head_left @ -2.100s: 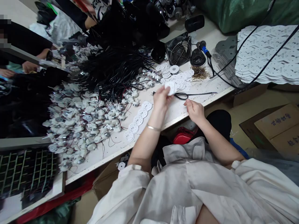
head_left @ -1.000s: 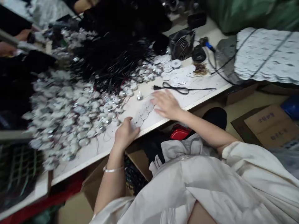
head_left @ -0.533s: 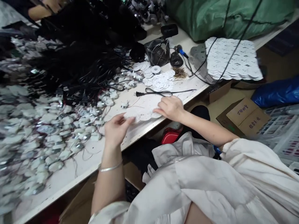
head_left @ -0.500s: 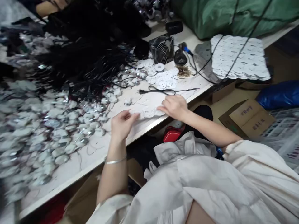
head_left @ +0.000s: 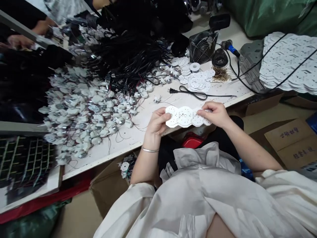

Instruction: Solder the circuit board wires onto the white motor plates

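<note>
Between both hands is a white circuit board strip (head_left: 185,116) with scalloped edges, small holes and printed marks. My left hand (head_left: 158,121) pinches its left end, thumb on top. My right hand (head_left: 215,114) grips the right end, its thumb also on the upper face. The strip is held up over the table's front edge. Just behind it lie a black power cord (head_left: 198,93) with a plug and a single small white part (head_left: 157,99). Further back are several loose white boards (head_left: 196,81).
A heap of small white wired motors (head_left: 96,102) covers the table's left, with black cables (head_left: 133,56) behind. A fan (head_left: 203,47), solder spool (head_left: 194,67) and soldering iron (head_left: 231,48) stand at the back. Stacked board sheets (head_left: 289,62) lie right. Another person's hand (head_left: 21,41) shows far left.
Both hands have lifted the board strip off the table toward my body. The view has swung left, showing more of the table's left end and another person's hands.
</note>
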The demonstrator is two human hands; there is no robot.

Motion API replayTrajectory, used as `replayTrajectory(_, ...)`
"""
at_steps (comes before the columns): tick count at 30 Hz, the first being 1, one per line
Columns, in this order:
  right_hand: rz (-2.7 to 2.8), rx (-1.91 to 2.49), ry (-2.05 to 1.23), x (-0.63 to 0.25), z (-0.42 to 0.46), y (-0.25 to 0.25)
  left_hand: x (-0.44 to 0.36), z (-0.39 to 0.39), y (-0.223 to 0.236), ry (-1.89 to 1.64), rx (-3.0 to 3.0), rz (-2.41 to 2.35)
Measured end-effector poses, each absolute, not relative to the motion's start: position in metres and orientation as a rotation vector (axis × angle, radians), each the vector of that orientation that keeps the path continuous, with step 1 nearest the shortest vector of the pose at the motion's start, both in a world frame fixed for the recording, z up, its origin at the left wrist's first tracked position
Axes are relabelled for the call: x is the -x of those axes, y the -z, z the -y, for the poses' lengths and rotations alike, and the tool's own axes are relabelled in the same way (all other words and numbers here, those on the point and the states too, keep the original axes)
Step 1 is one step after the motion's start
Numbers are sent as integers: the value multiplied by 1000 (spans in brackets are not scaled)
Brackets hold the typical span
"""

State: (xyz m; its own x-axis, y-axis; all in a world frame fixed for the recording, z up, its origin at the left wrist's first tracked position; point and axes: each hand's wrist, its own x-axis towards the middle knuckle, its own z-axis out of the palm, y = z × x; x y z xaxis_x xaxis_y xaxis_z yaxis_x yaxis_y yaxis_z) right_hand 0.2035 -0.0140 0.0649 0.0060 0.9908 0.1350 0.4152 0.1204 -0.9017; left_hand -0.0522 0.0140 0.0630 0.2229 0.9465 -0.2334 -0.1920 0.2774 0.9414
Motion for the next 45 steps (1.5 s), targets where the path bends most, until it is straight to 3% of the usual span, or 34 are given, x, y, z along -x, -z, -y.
replayTrajectory(3,1512,1425,-845,-194,16,-61,47,-17,-53,-1011,-932,-1056)
replayTrajectory(7,1795,1709,-348,-191,20,-62,44,-22,-44,-1062,-1037,-1196)
replayTrajectory(9,1807,1759,-248,-194,21,-63,45,-22,-47,-1139,-1067,-1249)
replayTrajectory(15,1379,1472,-891,-200,13,-60,37,-25,-53,-1019,-828,-973)
replayTrajectory(17,1309,1481,-955,-200,9,-56,29,-27,-47,-1024,-784,-960)
replayTrajectory(24,1828,1820,-277,-194,19,-51,23,-20,-42,-1198,-1322,-1516)
replayTrajectory(27,1895,1897,-133,-191,20,-53,30,-21,-51,-1347,-1506,-1662)
replayTrajectory(34,1894,1745,-203,-194,14,-52,21,-20,-54,-1092,-934,-1041)
replayTrajectory(40,1929,1834,-197,-188,12,-47,10,-23,-39,-1056,-932,-1154)
replayTrajectory(45,2007,1994,-229,-173,4,-61,3,-15,-42,-1107,-1441,-1604)
